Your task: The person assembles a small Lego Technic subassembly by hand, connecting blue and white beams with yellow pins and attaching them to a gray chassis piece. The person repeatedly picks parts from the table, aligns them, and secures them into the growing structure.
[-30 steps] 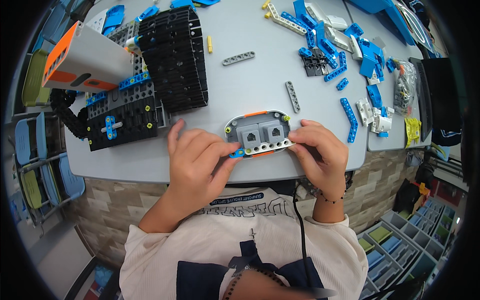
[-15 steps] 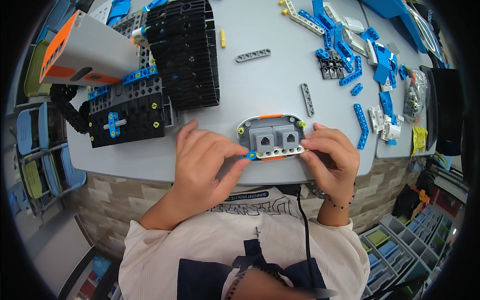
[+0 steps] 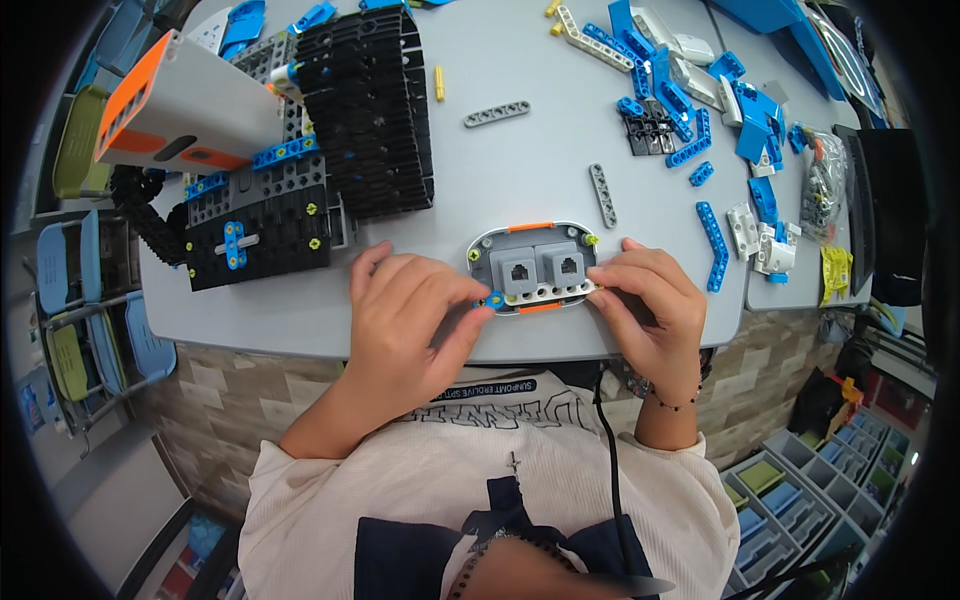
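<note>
A grey oval module (image 3: 519, 240) with two square sockets and orange edges lies on the table in front of me. Along its near side runs a white perforated beam (image 3: 548, 294). My left hand (image 3: 405, 320) pinches a small blue connector (image 3: 494, 301) at the module's near left corner, thumb and forefinger closed on it. At the opposite side my right hand (image 3: 655, 308) has its thumb and fingertips closed at the white beam's right end. The fingertips partly hide that end. Yellow-green pins show at the module's corners.
A tracked brick-built vehicle (image 3: 365, 120) with a white and orange box (image 3: 200, 105) stands at left. Grey beams (image 3: 603, 195) and a yellow axle (image 3: 439, 84) lie beyond the module. Blue and white parts (image 3: 680, 90) are heaped far right, beside a bag of parts (image 3: 825, 185).
The whole view has shifted slightly, so the table and its things appear a little farther left. Both hands keep nearly the same hold at the module's two ends.
</note>
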The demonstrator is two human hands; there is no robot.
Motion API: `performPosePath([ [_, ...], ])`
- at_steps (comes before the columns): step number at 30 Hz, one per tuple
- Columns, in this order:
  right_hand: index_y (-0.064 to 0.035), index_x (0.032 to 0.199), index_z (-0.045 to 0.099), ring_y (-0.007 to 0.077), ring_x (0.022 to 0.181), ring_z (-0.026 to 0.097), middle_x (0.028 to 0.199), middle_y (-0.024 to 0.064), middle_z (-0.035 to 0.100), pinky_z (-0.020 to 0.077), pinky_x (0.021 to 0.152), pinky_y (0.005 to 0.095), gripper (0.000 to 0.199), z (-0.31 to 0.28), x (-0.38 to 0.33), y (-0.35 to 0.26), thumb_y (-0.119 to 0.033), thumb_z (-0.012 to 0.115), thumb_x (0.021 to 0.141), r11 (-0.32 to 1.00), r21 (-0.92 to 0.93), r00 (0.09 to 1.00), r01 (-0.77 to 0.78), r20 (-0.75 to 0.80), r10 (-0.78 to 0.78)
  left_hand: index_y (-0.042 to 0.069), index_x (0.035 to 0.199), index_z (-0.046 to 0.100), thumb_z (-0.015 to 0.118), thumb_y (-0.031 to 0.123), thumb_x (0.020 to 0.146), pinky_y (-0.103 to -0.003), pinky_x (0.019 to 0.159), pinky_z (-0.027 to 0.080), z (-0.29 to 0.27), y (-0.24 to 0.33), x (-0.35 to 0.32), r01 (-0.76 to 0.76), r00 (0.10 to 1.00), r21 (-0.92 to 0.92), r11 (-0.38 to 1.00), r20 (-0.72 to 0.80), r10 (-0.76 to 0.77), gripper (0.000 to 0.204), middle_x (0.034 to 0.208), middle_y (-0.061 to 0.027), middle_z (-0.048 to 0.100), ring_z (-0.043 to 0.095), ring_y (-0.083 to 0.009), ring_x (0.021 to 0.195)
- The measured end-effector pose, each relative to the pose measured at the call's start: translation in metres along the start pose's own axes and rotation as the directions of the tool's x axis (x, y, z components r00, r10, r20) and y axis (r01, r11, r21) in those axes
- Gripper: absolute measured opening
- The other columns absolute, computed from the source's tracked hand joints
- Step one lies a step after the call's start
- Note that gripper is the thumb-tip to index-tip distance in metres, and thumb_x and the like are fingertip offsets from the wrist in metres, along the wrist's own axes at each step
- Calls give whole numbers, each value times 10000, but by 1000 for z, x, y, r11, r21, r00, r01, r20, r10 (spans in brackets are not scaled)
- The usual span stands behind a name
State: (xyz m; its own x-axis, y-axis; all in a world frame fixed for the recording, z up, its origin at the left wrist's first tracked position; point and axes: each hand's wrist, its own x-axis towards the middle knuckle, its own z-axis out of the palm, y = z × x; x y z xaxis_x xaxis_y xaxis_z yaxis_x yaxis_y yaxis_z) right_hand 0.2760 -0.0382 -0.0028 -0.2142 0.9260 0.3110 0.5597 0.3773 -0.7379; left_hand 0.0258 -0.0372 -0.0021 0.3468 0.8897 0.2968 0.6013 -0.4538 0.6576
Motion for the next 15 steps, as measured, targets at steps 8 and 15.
performPosePath([
  [8, -51, 952, 703, 234, 812, 652, 856, 84, 679, 516, 898, 409, 223, -4, -2, 3, -43, 785, 744, 989, 21, 989, 146, -35, -145, 100, 921, 672, 727, 124, 809, -460, 953, 340, 5, -1, -5, -72, 992, 2, 997, -101, 72, 127, 874, -29, 594, 566, -228, 831],
  [15, -11, 990, 683, 241, 849, 664, 965, 119, 673, 547, 830, 349, 355, 10, -13, -13, -27, 837, 670, 981, -26, 981, 191, -41, -192, 18, 927, 647, 723, 59, 823, -323, 727, 457, 6, -3, -7, -48, 984, -218, 975, -177, 8, 135, 890, -86, 584, 575, -235, 816],
])
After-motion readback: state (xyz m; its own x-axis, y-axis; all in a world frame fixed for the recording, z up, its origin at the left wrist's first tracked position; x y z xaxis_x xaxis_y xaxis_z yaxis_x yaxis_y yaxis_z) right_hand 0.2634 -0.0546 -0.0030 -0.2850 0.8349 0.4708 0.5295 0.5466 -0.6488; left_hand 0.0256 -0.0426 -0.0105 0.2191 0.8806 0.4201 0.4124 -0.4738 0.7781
